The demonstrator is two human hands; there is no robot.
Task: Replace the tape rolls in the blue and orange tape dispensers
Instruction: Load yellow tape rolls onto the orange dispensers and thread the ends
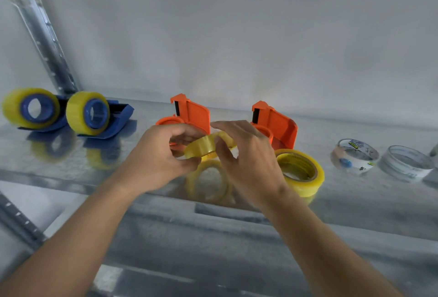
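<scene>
A: We see both blue dispensers (104, 119) loaded on the shelf (355, 202); both orange dispensers (194, 114) empty.

B: Our left hand (151, 161) and right hand (248, 161) pinch one yellow roll (201, 150) before them; each grip curled round it.

Blue, orange and yellow on a grey metal shelf

Two blue tape dispensers (47, 119) (111, 116) each carry a translucent yellow tape roll (16, 107) (75, 112) on a blue hub. Two orange tape dispensers (193, 113) (276, 122) show a black strip at the cutter end. The held tape roll (201, 148) is translucent yellow, as is the roll (301, 176) with a brownish core. Two clear tape rolls (354, 157) (405, 164) sit further right; the nearer bears a white label with what looks like blue and green print. The shelf (355, 213) is mottled silver-grey.
</scene>
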